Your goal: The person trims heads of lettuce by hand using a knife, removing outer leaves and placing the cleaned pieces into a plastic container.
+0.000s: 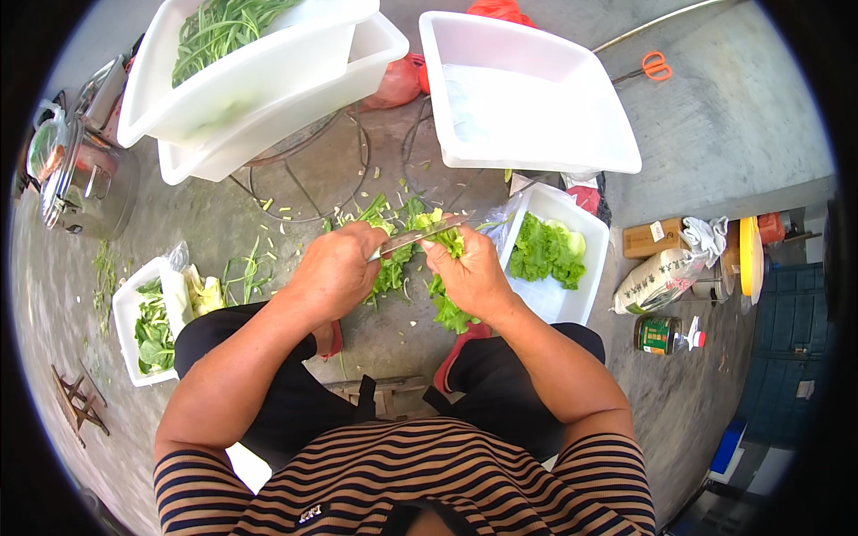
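My left hand [345,268] grips the handle of a knife [422,234], its blade pointing right and slightly up in the view. A bunch of green lettuce [452,311] is held in my right hand [472,271], with leaves hanging below the palm. The blade lies across the stem end of the bunch, close to my right thumb. Beneath both hands, trimmed lettuce leaves [395,268] are strewn on the concrete floor. Beside my right knee, a white plastic tub [546,305] contains loose lettuce leaves [546,251].
Stacked white tubs [268,80] hold long leafy greens [224,30]. Another white tub [523,107] stands at upper right, near orange-handled scissors [653,67]. At left are a tub of greens [144,372] and a lidded pot [94,181]. An oil bottle [660,335] and a sack [653,281] lie right.
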`<state>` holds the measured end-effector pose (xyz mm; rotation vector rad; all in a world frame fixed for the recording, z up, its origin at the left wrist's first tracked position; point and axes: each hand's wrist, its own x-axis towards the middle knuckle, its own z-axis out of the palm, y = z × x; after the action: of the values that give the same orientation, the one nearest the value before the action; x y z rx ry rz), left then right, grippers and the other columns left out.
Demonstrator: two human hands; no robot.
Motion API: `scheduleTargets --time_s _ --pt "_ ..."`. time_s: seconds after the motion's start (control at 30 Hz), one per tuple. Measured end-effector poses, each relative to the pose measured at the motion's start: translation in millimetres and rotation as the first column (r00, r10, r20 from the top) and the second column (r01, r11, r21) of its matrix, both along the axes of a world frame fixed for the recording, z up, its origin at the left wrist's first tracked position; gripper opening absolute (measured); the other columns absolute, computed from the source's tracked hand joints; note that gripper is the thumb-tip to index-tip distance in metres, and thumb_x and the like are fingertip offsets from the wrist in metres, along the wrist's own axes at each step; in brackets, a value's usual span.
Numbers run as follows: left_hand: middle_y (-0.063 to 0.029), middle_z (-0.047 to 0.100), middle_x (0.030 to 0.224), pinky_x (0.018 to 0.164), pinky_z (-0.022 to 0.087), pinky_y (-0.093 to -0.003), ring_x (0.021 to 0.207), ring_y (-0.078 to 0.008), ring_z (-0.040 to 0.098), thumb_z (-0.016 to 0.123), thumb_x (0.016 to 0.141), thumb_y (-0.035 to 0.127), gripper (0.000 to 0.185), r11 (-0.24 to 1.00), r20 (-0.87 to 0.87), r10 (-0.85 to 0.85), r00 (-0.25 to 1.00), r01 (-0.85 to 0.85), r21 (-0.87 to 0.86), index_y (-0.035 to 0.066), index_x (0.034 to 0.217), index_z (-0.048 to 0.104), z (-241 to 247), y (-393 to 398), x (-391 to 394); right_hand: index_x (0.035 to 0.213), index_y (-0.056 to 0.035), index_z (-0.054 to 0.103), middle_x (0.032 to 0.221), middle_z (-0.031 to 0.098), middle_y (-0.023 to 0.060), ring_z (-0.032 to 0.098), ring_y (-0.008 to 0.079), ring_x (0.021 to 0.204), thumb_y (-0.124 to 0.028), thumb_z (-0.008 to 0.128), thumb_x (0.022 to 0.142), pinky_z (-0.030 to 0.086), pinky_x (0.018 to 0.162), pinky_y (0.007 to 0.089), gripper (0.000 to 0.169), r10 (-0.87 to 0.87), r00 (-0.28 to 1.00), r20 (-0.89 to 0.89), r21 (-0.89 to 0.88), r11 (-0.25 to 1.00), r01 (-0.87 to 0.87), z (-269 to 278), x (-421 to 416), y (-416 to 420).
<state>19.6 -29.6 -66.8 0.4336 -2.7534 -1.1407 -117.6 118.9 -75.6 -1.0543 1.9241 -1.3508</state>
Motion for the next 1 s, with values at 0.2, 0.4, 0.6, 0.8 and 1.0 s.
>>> scheduleTargets --time_s 0.2,0.4,0.6,0.8,1.0 --pt "-0.0176 0.060 0.085 0.070 0.047 -0.0400 0.079 -0.0362 0.059 0.053 0.076 0.003 0.013 0.993 0.034 0.080 0.996 -0.083 0.082 0.004 0.087 0.060 -8 -12 7 0.092 -0.0016 0.054 0.066 0.049 -0.0008 0.046 0.0065 0.060 -0.016 0.053 0.093 0.041 0.055 0.0224 0.015 0.057 0.989 0.134 -0.115 0.993 -0.041 21 -3 1" --pt "-0.0161 0.063 0.082 0.071 0.047 -0.0341 0.074 -0.0262 0.060 0.051 0.079 0.004 0.016 0.934 -0.022 0.184 0.983 -0.168 0.314 0.002 0.090 0.062 0 -6 -2 0.104 -0.0055 0.055 0.079 0.054 -0.0003 0.049 0.0068 0.073 -0.015 0.065 0.082 0.041 0.069 0.0226 0.026 0.120 0.932 0.341 -0.114 0.990 -0.086 23 -16 5" --pt "0.0025 0.053 0.071 0.061 0.039 -0.0235 0.067 -0.0064 0.046 0.051 0.081 0.002 0.014 0.808 0.043 0.211 0.977 -0.199 0.554 0.001 0.090 0.062 10 1 -11 0.122 -0.0025 0.044 0.082 0.055 0.0072 0.060 0.0258 0.081 -0.002 0.059 0.064 0.048 0.077 0.0413 0.060 0.175 0.659 0.731 -0.208 0.978 -0.029 27 -47 17" --pt "0.0046 0.048 0.067 0.054 0.036 -0.0231 0.061 -0.0055 0.043 0.051 0.084 0.005 0.013 0.794 -0.011 0.230 0.973 -0.181 0.580 0.000 0.090 0.061 24 7 -12 0.127 -0.0058 0.045 0.090 0.057 0.0100 0.060 0.0245 0.080 0.002 0.055 0.065 0.050 0.077 0.0397 0.062 -0.049 0.764 0.643 -0.064 0.991 0.118 44 -138 71" --pt "0.0031 0.052 0.070 0.047 0.030 -0.0179 0.054 -0.0013 0.040 0.049 0.084 0.004 0.013 0.733 0.067 0.262 0.963 -0.244 0.635 0.000 0.092 0.060 30 13 -26 0.123 -0.0032 0.048 0.087 0.061 0.0107 0.061 0.0214 0.067 -0.005 0.063 0.066 0.050 0.048 0.0320 0.059 -0.682 0.730 -0.030 0.389 0.665 0.638 -33 -247 195"
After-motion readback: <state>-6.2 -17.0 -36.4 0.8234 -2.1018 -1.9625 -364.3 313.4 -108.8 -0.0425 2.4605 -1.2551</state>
